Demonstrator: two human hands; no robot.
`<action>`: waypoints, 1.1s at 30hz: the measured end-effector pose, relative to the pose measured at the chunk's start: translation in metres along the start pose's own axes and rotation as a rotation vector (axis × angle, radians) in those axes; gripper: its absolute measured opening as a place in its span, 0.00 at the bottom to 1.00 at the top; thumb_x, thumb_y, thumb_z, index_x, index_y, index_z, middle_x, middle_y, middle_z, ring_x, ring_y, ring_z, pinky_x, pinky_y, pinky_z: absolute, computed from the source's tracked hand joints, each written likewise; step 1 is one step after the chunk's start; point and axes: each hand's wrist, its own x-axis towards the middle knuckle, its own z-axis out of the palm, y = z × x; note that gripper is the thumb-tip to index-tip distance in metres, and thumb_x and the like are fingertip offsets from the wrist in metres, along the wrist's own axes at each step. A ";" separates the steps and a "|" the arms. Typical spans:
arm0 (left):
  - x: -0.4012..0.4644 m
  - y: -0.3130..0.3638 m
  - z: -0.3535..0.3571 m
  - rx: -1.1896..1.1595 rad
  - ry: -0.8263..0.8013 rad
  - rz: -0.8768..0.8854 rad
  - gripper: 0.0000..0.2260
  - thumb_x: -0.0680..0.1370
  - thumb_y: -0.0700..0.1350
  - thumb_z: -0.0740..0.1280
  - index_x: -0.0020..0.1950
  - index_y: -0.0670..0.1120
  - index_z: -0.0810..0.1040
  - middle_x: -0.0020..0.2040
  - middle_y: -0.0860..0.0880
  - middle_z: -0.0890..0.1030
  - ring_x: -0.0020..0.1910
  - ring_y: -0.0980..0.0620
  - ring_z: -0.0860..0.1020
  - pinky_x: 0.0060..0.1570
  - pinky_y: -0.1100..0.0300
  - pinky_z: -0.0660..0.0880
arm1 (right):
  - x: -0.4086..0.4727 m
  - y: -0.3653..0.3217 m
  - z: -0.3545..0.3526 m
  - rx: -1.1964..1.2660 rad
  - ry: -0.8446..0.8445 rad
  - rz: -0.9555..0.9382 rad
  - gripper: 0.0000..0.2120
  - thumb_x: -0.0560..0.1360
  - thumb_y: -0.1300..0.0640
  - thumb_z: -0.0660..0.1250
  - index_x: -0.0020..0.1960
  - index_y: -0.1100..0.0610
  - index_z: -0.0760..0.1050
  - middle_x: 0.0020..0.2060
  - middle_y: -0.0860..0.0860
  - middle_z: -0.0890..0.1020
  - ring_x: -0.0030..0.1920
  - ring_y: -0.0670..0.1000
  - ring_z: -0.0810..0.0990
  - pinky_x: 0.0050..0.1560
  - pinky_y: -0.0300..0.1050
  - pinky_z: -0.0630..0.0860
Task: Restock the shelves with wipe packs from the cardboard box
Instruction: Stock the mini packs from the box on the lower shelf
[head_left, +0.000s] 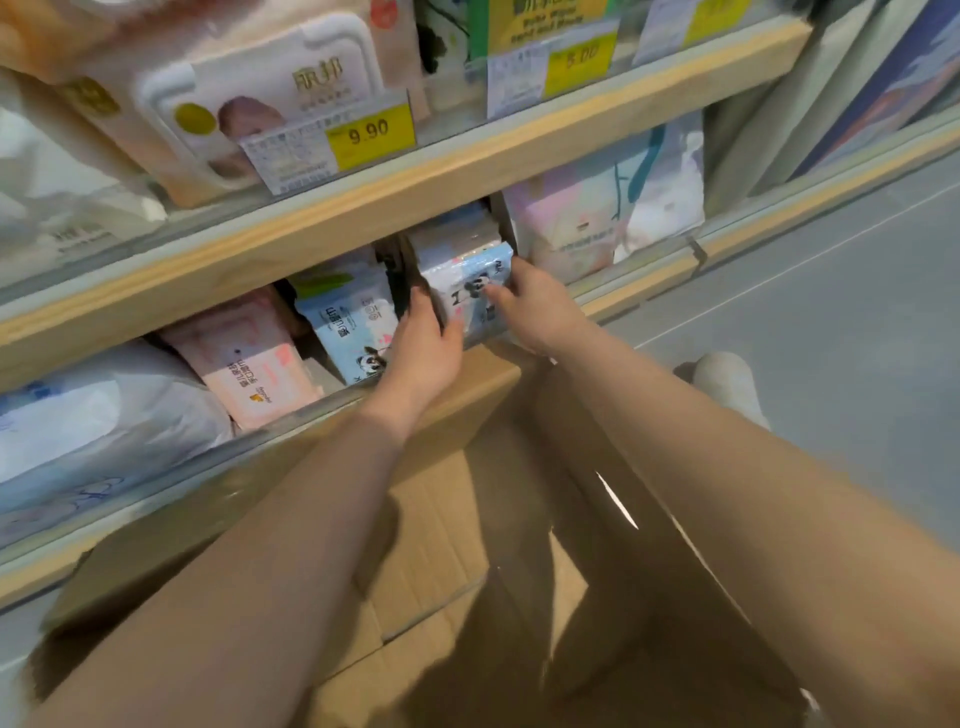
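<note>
Head view: both hands clamped on one wipe pack (467, 291) at the lower shelf (363, 208) front. Left hand (423, 340) curled along its left edge, right hand (537, 306) pinching its right side, thumb across the face. Pale blue and white wrapper, panda print. Two similar blue packs counted, second (348, 322) just left; one pink pack (249, 364) beyond. Open cardboard box (441, 545) below.

Grey floor (857, 312) beside pale wooden shelving (363, 208)
</note>
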 end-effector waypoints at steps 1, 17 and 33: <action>0.004 0.002 0.003 -0.025 0.019 -0.019 0.23 0.82 0.49 0.55 0.74 0.42 0.56 0.69 0.41 0.69 0.65 0.42 0.70 0.57 0.56 0.67 | 0.002 0.001 0.000 -0.004 -0.024 -0.006 0.15 0.80 0.57 0.58 0.63 0.63 0.68 0.59 0.60 0.77 0.58 0.59 0.75 0.50 0.44 0.68; 0.019 -0.008 0.014 -0.046 0.128 0.096 0.11 0.82 0.49 0.54 0.61 0.44 0.64 0.47 0.52 0.73 0.38 0.60 0.71 0.36 0.62 0.67 | 0.017 0.009 0.009 0.322 -0.156 -0.057 0.07 0.79 0.65 0.56 0.53 0.55 0.64 0.40 0.44 0.71 0.38 0.39 0.71 0.29 0.25 0.68; 0.026 -0.007 0.006 -0.176 0.023 -0.039 0.14 0.82 0.52 0.55 0.61 0.44 0.61 0.46 0.49 0.72 0.48 0.51 0.73 0.44 0.55 0.68 | 0.034 -0.009 0.012 0.270 -0.232 0.062 0.13 0.77 0.67 0.55 0.37 0.53 0.63 0.35 0.48 0.67 0.34 0.44 0.65 0.32 0.39 0.61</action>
